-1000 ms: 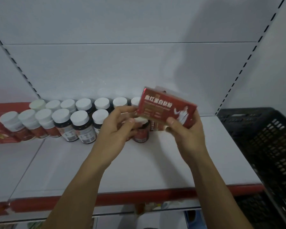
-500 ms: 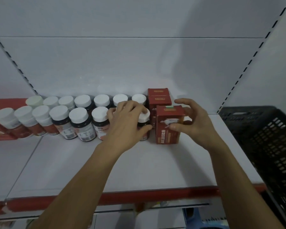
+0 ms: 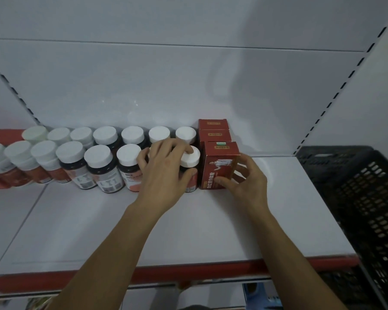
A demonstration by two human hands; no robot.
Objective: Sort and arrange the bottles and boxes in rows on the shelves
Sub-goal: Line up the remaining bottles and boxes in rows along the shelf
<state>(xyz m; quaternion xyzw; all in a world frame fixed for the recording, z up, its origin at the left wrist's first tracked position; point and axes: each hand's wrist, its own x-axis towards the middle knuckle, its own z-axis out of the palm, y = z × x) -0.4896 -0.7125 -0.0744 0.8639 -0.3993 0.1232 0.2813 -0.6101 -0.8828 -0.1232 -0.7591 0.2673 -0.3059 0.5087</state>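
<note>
A white shelf (image 3: 211, 231) with a red front lip runs below a plain white panel (image 3: 188, 86), and a black crate (image 3: 356, 198) sits at its right end. White-capped bottles (image 3: 99, 157) stand in two rows, with three red boxes lined up front to back on their right. The left hand (image 3: 164, 173) lies over the right end of the front row, its grip curled round the last bottle (image 3: 189, 156), fingers on the cap and thumb down the side. The right hand (image 3: 246, 182) has its grip closed on the front box (image 3: 220, 162), thumb on the face and fingers round the right side. That box stands upright on the shelf, just beside the bottle and in front of the other two boxes (image 3: 214, 130). The step looks like seating this box flush in its line while the bottle is steadied. Next, I judge, both hands must let go without tipping either, then fetch more stock
</note>
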